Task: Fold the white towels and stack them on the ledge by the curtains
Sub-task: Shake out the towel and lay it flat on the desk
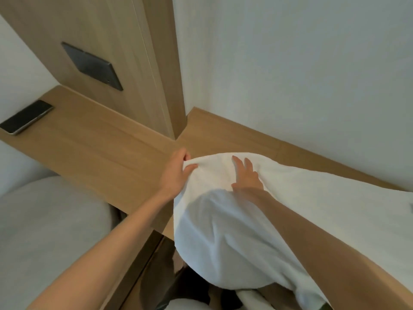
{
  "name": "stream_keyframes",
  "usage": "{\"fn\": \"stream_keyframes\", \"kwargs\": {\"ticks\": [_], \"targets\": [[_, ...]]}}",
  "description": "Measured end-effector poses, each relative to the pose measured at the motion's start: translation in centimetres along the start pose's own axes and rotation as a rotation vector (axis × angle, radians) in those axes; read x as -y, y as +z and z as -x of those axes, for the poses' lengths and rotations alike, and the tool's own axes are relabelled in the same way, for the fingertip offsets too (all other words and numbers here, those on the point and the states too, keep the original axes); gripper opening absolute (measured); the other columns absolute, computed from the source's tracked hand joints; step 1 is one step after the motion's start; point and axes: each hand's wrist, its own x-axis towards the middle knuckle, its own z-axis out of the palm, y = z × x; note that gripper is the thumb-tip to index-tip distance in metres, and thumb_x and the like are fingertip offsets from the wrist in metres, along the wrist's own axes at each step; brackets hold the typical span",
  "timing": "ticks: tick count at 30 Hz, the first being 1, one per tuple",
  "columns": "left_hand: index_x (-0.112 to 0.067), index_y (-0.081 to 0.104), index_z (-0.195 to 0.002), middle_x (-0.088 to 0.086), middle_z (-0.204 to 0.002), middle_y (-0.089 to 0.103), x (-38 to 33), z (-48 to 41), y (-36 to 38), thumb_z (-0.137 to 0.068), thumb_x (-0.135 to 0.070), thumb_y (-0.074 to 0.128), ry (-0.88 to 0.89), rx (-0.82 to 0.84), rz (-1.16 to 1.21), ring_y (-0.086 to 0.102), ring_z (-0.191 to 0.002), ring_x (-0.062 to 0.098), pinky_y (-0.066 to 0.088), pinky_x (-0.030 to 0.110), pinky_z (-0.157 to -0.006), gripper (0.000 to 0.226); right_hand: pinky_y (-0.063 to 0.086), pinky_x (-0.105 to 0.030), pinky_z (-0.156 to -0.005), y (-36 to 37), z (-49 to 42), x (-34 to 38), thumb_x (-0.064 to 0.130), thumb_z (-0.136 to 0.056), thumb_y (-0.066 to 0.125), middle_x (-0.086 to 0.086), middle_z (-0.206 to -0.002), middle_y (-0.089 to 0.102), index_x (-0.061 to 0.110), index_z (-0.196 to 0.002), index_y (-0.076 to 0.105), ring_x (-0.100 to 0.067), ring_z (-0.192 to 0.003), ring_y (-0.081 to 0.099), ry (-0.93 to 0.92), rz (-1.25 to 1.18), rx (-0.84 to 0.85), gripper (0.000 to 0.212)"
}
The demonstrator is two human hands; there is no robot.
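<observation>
**Towel half on ledge, both hands engaged**

Nearest you, the white towel (223, 231) hangs over the front edge of the wooden ledge (100, 139), and its lower folds drop below the lip toward you. To its left a grey cushion (49, 220) sits lower than the ledge, just beside your left forearm.

Your left hand (176, 173) grips the towel's far left edge, thumb on top and fingers curled under the fabric. Your right hand (247, 175) lies flat on the towel with fingers straight and spread, holding nothing.

The towel's rounded far edge rests on the ledge, short of the white surface (290, 74) behind. Bare wood runs left of the towel as far as a dark phone (25, 117), which lies flat at the ledge's left end, well apart from your hands. A wooden column (138, 63) rises from the ledge beyond your left hand and carries a dark panel (91, 66).
</observation>
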Motion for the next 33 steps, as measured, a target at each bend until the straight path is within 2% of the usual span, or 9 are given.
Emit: {"fn": "stream_keyframes", "kwargs": {"ticks": [3, 8, 11, 14, 18, 22, 25, 28, 33], "targets": [[-0.014, 0.043, -0.081, -0.005, -0.082, 0.042, -1.8, -2.7, -0.6, -0.089, -0.009, 0.06, 0.127, -0.044, 0.041, 0.042, -0.071, -0.004, 0.033, 0.009, -0.064, 0.02, 0.04, -0.039, -0.096, -0.9, -0.1, -1.0, -0.005, -0.085, 0.049, 0.005, -0.158, -0.018, 0.043, -0.149, -0.001, -0.032, -0.131, 0.033, 0.069, 0.011, 0.004, 0.094], [-0.01, 0.054, -0.088, 0.007, -0.102, 0.047, -1.9, -5.2, 0.8, -0.082, 0.001, 0.067, 0.015, -0.099, 0.105, 0.046, -0.092, 0.012, 0.036, 0.01, -0.081, 0.018, 0.033, -0.039, -0.107, -1.4, -0.4, -3.2, 0.002, -0.087, 0.055, 0.005, -0.159, -0.012, 0.027, -0.152, 0.011, -0.033, -0.136, 0.03, 0.107, 0.041, 0.071, 0.082], [-0.016, 0.058, -0.101, 0.001, -0.118, 0.035, -0.3, -4.6, 2.4, -0.08, -0.022, 0.075, -0.269, -0.049, 0.224, 0.039, -0.11, 0.011, 0.032, 0.019, -0.097, 0.028, 0.037, -0.04, -0.1, -1.6, -0.8, -3.2, 0.006, -0.086, 0.055, -0.002, -0.157, 0.002, 0.021, -0.146, 0.024, -0.035, -0.13, 0.036, 0.093, 0.093, 0.054, 0.069], [-0.021, 0.046, -0.112, 0.002, -0.12, 0.031, 0.5, -4.3, 2.8, -0.08, -0.041, 0.072, -0.623, -0.227, 0.418, 0.042, -0.102, 0.016, 0.038, 0.025, -0.087, 0.045, 0.041, -0.036, -0.079, -1.3, -1.4, -2.4, 0.006, -0.086, 0.049, -0.007, -0.139, 0.028, 0.012, -0.13, 0.037, -0.032, -0.111, 0.044, 0.099, 0.112, -0.005, 0.046], [-0.002, 0.051, -0.116, 0.014, -0.112, 0.057, 2.0, -5.4, 1.6, -0.082, -0.031, 0.073, -0.828, -0.03, 0.765, 0.058, -0.098, 0.026, 0.049, 0.04, -0.093, 0.049, 0.038, -0.033, -0.072, -0.6, -1.8, -1.4, 0.015, -0.085, 0.053, -0.009, -0.123, 0.036, 0.01, -0.117, 0.042, -0.029, -0.103, 0.043, 0.128, 0.113, -0.023, 0.034], [-0.002, 0.06, -0.118, 0.013, -0.117, 0.066, 1.5, -5.6, 0.7, -0.089, -0.003, 0.062, -0.642, 0.163, 0.887, 0.067, -0.089, 0.015, 0.056, 0.027, -0.074, 0.029, 0.041, -0.034, -0.075, -0.5, -1.8, -1.6, 0.019, -0.086, 0.053, -0.009, -0.126, 0.04, 0.012, -0.122, 0.043, -0.028, -0.106, 0.046, 0.127, 0.166, -0.016, 0.038], [-0.014, 0.052, -0.129, 0.008, -0.123, 0.063, 0.4, -5.3, -0.1, -0.092, 0.001, 0.055, -0.398, 0.226, 0.796, 0.063, -0.103, 0.014, 0.053, 0.027, -0.084, 0.039, 0.043, -0.038, -0.088, -1.6, -1.9, -1.4, 0.021, -0.088, 0.051, -0.008, -0.133, 0.043, 0.018, -0.134, 0.041, -0.03, -0.116, 0.049, 0.129, 0.027, -0.057, 0.048], [-0.025, 0.049, -0.129, -0.002, -0.121, 0.064, -0.8, -5.0, -1.4, -0.095, -0.002, 0.051, -0.204, 0.342, 0.705, 0.062, -0.108, 0.011, 0.052, 0.028, -0.089, 0.041, 0.039, -0.038, -0.094, -2.9, -1.9, -0.9, 0.017, -0.087, 0.056, -0.006, -0.142, 0.038, 0.018, -0.138, 0.038, -0.028, -0.129, 0.036, 0.023, -0.158, -0.321, 0.054], [-0.033, 0.055, -0.117, -0.007, -0.117, 0.063, -2.2, -4.7, -3.4, -0.092, 0.004, 0.047, -0.141, 0.426, 0.607, 0.061, -0.109, 0.011, 0.051, 0.028, -0.091, 0.045, 0.025, -0.036, -0.109, -5.2, -2.7, 0.9, 0.015, -0.078, 0.068, -0.002, -0.155, 0.024, 0.023, -0.147, 0.03, -0.026, -0.141, 0.018, -0.188, -0.115, -0.373, 0.079]]}}
